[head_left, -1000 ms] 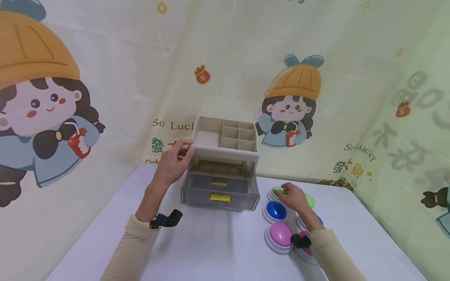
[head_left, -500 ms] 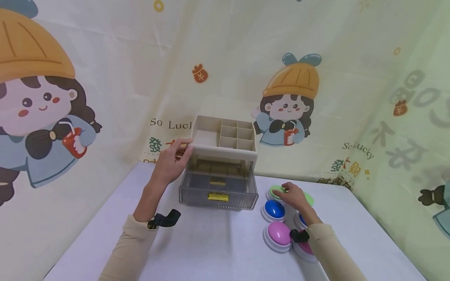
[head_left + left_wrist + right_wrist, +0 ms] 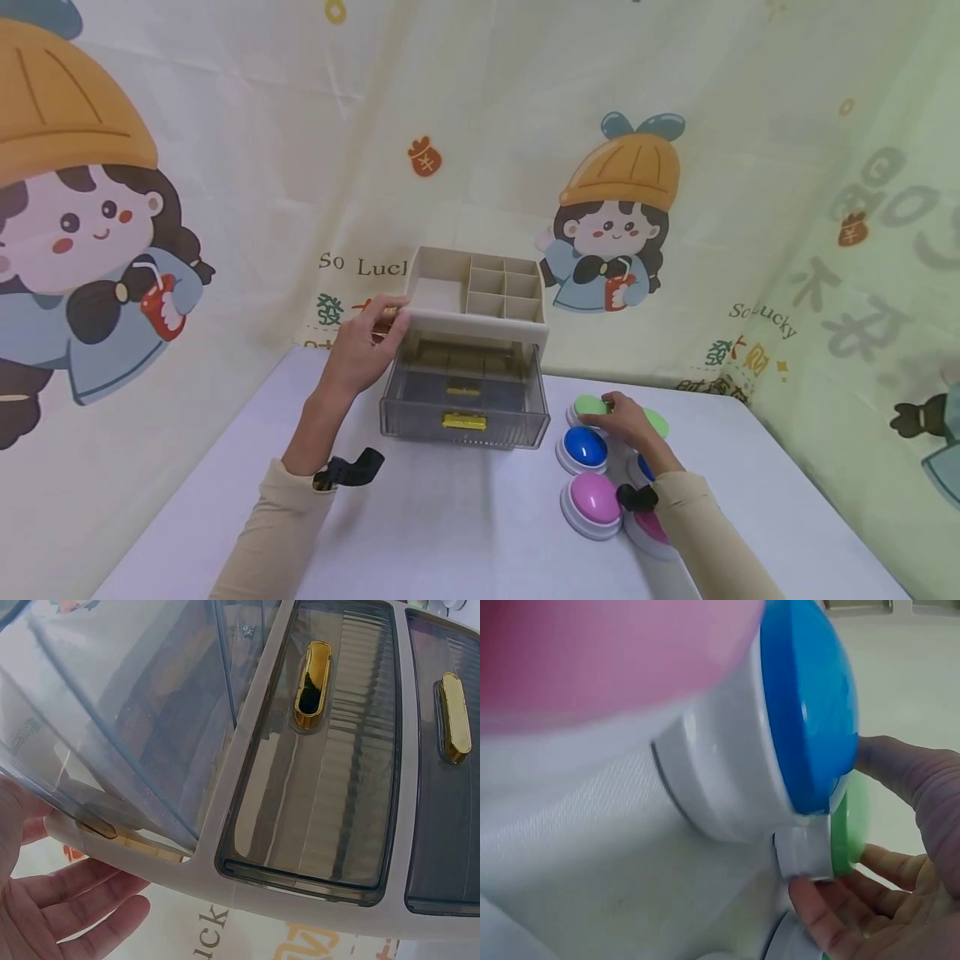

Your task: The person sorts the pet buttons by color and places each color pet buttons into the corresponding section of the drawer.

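Curving right hand (image 3: pixel 628 419), low at green button (image 3: pixel 589 404)

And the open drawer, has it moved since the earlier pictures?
No: in the head view, the open drawer sticks out just as far from under the white top tray.

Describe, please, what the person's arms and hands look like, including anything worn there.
The left sleeve and right sleeve are long, plain and beige. A black wrist fitting shows at the left cuff, another at the right. The left hand and right hand wear no gloves.
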Demonstrator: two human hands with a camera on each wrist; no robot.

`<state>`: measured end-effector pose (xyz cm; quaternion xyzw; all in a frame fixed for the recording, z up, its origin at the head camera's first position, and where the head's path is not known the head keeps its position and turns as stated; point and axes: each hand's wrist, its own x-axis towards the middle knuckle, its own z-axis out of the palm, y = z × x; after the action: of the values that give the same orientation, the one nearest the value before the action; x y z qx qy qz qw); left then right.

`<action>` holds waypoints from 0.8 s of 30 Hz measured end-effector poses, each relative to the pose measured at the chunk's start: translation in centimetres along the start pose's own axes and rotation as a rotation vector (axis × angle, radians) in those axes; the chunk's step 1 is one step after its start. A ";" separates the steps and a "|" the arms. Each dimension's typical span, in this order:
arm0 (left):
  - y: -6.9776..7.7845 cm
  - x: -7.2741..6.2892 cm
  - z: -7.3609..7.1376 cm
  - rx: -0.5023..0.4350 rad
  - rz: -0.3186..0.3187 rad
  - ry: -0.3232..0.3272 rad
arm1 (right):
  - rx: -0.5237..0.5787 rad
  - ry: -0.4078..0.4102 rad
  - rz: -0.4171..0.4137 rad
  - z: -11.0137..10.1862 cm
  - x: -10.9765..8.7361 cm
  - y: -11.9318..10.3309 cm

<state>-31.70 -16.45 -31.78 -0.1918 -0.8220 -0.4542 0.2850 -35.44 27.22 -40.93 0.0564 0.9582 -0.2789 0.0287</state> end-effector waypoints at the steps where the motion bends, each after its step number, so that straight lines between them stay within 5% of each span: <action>1: 0.0 0.0 0.0 0.001 -0.002 0.000 | 0.005 -0.004 0.002 0.0 0.1 0.1; 15: 0.0 0.1 0.0 -0.002 0.017 0.004 | 0.009 0.030 -0.036 0.0 0.6 1.4; 24: -0.2 -0.2 0.1 -0.001 -0.002 -0.006 | 0.134 0.054 -0.014 0.2 0.7 2.1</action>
<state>-31.70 -16.47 -32.06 -0.1923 -0.8227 -0.4545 0.2821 -35.89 28.93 -42.31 0.0589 0.9383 -0.3408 -0.0028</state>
